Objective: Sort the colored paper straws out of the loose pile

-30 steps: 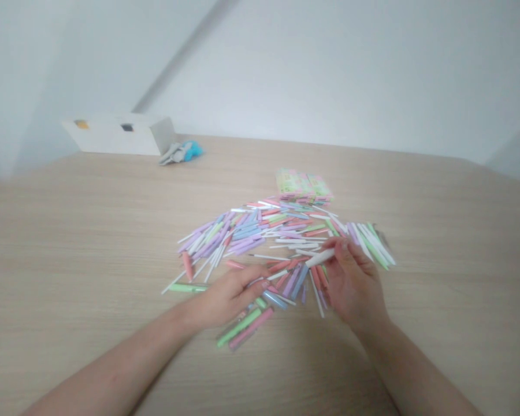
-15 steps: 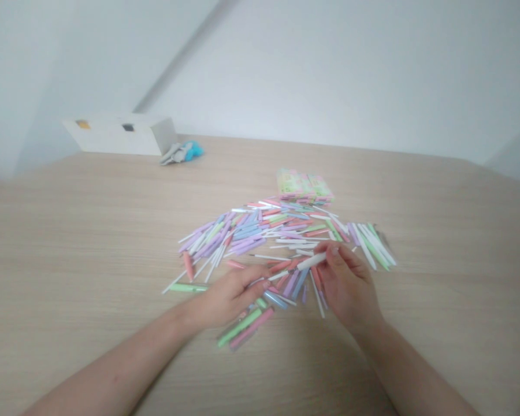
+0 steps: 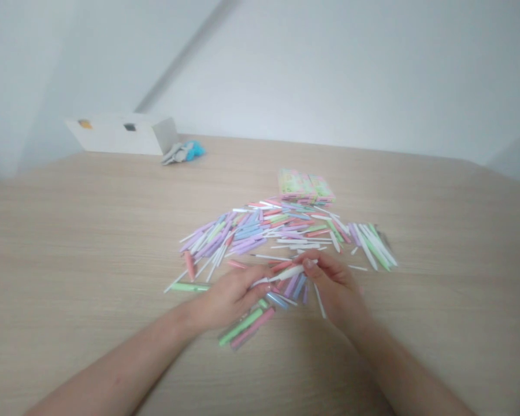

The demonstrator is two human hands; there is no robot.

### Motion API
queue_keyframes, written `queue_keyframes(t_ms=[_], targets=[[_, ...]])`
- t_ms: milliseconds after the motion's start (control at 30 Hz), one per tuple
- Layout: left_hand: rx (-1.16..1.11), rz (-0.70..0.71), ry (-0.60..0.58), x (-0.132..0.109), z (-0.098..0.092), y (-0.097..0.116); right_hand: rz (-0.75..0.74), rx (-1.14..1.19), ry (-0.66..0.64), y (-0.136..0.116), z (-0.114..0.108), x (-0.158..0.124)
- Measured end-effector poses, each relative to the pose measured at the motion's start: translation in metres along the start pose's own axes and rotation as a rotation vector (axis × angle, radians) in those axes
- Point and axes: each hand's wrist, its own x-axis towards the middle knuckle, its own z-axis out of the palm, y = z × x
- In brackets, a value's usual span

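Note:
A slim white pen [image 3: 291, 272] spans the space between my two hands, over the near part of a heap of pen parts. My left hand [image 3: 238, 290] pinches its thin white end. At its thicker, cap-like end, the fingers of my right hand [image 3: 334, 284] are closed on it; part of that end is hidden by them. The thick piece and the thin piece meet end to end. Beneath and beyond my hands lie pastel tubes [image 3: 247, 233] and thin white sticks [image 3: 270, 257]. Close to my left wrist are a green pen [image 3: 241, 327] and a pink pen [image 3: 253, 327].
Packs with green and pink print [image 3: 305, 186] stand behind the heap. White and green pens [image 3: 375, 247] lie in a row at the right. A white box [image 3: 121, 136] and a grey-and-blue crumpled item [image 3: 184, 152] sit at the back left, near the wall.
My right hand has moved left and slightly down, bringing the thick white piece onto the thin one; the dark tip between them is now covered. The left hand has stayed nearly still.

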Motion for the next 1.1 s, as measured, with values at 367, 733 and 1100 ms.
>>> queue_keyframes(t_ms=[367,733,1100], targets=[[0.163,-0.034,-0.01,-0.001,0.0,-0.002,-0.017,-0.29,-0.022,-0.009,-0.002,0.001],[0.372,0.0,-0.001,-0.002,0.005,-0.01,0.036,-0.364,-0.09,-0.006,0.003,-0.002],[0.471,-0.012,0.007,-0.004,0.008,-0.011,0.038,-0.353,-0.076,-0.003,0.007,-0.002]])
